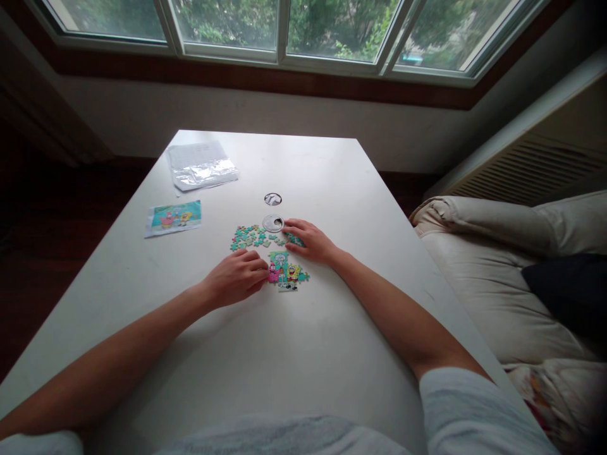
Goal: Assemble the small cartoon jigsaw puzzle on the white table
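Observation:
A partly joined jigsaw puzzle (281,272) with cartoon figures lies flat on the white table. My left hand (239,276) is at its left edge, fingers curled together and touching it or almost so; what they pinch, if anything, is hidden. Beyond the puzzle, loose teal jigsaw pieces (249,236) are spread out. My right hand (310,242) rests over more of these pieces at the right, fingers apart, partly covering them. Its fingertips reach the rim of a round, shiny ring-shaped object (273,223), like a tin or lid.
Another small round, shiny disc (272,199) lies farther back on the table (303,161). To the left are a printed picture sheet (174,218) with the same figures and a clear plastic sleeve (202,165) with papers. A cushioned sofa (502,272) stands along the right side.

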A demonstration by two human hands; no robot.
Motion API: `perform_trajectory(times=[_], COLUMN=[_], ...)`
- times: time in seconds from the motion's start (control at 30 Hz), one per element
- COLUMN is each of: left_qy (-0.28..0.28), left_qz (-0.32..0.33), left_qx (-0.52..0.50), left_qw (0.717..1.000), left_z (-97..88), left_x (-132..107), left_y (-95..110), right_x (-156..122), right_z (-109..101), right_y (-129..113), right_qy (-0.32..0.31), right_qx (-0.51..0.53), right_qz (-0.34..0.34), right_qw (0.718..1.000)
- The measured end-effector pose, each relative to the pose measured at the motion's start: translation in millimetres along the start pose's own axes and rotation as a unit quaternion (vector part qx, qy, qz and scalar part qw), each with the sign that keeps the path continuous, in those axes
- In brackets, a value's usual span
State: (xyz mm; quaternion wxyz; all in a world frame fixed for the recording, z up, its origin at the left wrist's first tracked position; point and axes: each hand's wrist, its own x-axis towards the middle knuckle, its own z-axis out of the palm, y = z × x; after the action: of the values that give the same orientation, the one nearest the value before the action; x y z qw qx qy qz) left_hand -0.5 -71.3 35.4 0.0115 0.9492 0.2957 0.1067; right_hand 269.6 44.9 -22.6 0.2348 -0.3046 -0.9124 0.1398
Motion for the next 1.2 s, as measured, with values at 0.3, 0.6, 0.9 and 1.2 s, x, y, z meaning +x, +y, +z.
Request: perform_trajectory(times=[0.3,0.6,0.9,1.2], left_qy=[-0.02,0.025,0.129,0.088], left_qz=[-0.039,-0.113,-0.328,-0.277], left_qx=[-0.024,-0.084,0.049,-0.031], left_qw=[0.999,0.99,0.935,0.956], left_z=[-6.1,-2.2,11.4,15.5], left_x=[1.2,-0.4,-18.1,-25.7], left_y=[8.2,7.0,-64.1,-84.9], right_x=[0.4,1.5,1.1,1.0], right_z=[-1.5,-2.6,-1.5,-1.9], right_y=[-1.7,-2.5,-1.6,-1.7], right_qy=[-0.004,-0.006,-0.005,-0.002], right_qx=[-0.001,0.001,-0.003,0.001], right_qz=[0.004,0.003,-0.001,-0.002], right_qw=[1.0,1.0,1.0,1.0])
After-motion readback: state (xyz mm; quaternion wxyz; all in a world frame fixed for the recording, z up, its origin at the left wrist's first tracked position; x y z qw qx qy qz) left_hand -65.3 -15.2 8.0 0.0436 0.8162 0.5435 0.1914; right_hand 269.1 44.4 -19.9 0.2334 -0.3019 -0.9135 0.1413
